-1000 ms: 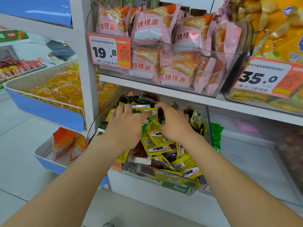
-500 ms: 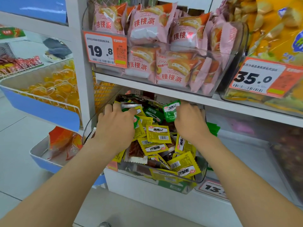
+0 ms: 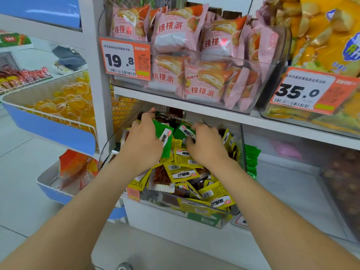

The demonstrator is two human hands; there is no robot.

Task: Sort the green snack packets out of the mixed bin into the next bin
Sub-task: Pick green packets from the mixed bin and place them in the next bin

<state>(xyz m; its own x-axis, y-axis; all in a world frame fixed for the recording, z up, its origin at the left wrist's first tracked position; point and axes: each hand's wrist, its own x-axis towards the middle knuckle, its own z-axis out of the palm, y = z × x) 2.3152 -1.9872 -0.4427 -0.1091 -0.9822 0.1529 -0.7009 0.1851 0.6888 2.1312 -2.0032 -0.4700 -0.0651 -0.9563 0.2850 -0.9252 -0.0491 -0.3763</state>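
Note:
The clear mixed bin (image 3: pixel 204 215) on the lower shelf is heaped with yellow packets (image 3: pixel 185 173) and some green ones. My left hand (image 3: pixel 143 142) reaches deep into it and grips a green packet (image 3: pixel 165 141) that sticks out past its fingers. My right hand (image 3: pixel 206 142) is just right of it, its fingertips pinching another green packet (image 3: pixel 186 130) near the back of the bin. The clear bin to the right (image 3: pixel 292 191) holds a few green packets (image 3: pixel 251 160) against its left wall.
The shelf above (image 3: pixel 194 112) hangs low over both hands and carries a clear bin of pink cake packs (image 3: pixel 194 88). A yellow snack bin with a 35.0 tag (image 3: pixel 303 90) is at upper right. Blue-fronted baskets (image 3: pixel 52 129) stand to the left.
Both hands have shifted toward the back of the bin. The left hand now holds a green packet, and the right hand has come back left and pinches another.

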